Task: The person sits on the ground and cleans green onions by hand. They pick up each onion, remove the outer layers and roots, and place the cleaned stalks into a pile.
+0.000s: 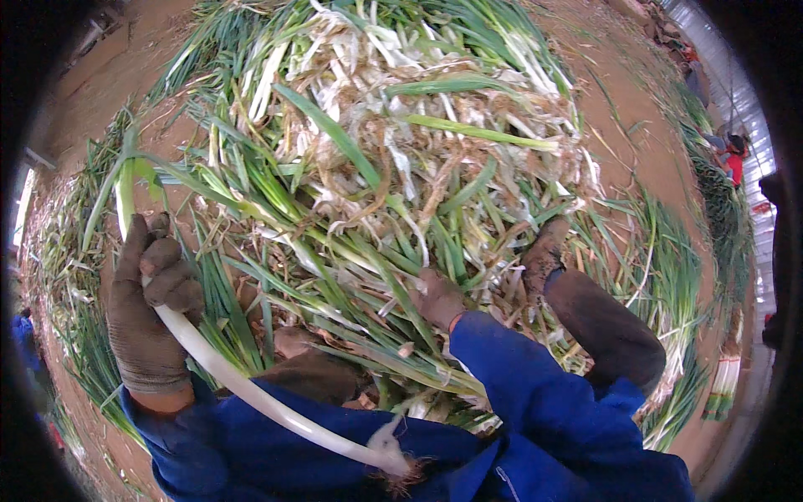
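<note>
In a brown knit glove, my left hand grips a long green onion by its stalk. The curved white shank hangs down across my blue sleeve and lap, ending in a tuft of roots. A loose strip of skin stands off near that root end. Green leaves of the same stalk rise above the fist. My right hand, also gloved, is low among cut leaves and peelings in front of me. Its fingers are partly hidden by leaves, so whether it holds any is unclear.
A large heap of peeled skins and leaves lies ahead. My muddy shoe rests at its right edge. Unbundled green onions lie to the right, beyond them a tied bundle. People sit farther off on the earth floor.
</note>
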A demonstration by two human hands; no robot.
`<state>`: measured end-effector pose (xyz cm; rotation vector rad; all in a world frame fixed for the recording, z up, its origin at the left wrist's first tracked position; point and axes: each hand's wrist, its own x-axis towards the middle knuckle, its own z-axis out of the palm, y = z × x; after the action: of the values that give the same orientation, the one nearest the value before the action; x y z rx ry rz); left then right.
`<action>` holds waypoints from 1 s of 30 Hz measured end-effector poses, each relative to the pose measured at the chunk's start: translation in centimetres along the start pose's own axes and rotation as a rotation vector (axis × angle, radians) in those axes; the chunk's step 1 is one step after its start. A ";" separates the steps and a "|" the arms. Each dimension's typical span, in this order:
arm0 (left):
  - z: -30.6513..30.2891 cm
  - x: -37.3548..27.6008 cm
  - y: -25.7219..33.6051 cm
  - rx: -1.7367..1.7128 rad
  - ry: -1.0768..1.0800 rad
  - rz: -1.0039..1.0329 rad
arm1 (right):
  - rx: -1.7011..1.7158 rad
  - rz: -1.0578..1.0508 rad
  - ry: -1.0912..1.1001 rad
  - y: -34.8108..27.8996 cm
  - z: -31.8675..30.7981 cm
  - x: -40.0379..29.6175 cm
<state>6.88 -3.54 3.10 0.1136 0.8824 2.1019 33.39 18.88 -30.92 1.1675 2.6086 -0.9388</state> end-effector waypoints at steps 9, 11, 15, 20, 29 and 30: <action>-0.6 0.7 -0.2 0.002 0.010 0.007 | 0.010 -0.159 -0.519 -3.8 0.2 -1.1; -0.4 0.6 -0.6 -0.064 0.019 -0.024 | 0.293 -0.155 -0.548 -5.5 -2.4 -3.5; 1.5 0.4 -2.0 -0.003 0.179 0.012 | 0.355 -0.015 -0.398 -1.3 -5.0 -5.8; -1.1 1.8 -5.1 0.148 0.307 0.002 | 0.707 0.000 -0.282 -6.6 -15.9 -11.2; -1.6 2.6 -12.1 0.126 0.101 -0.184 | 0.412 -0.425 -0.184 -8.2 -23.8 -19.7; 1.1 2.0 -12.0 0.070 0.118 -0.111 | 0.445 -0.408 -0.164 -8.2 -23.4 -19.9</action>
<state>13.95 3.40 -4.07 -0.0231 1.0097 1.9915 44.28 16.02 -1.13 0.5837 2.6238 -1.6806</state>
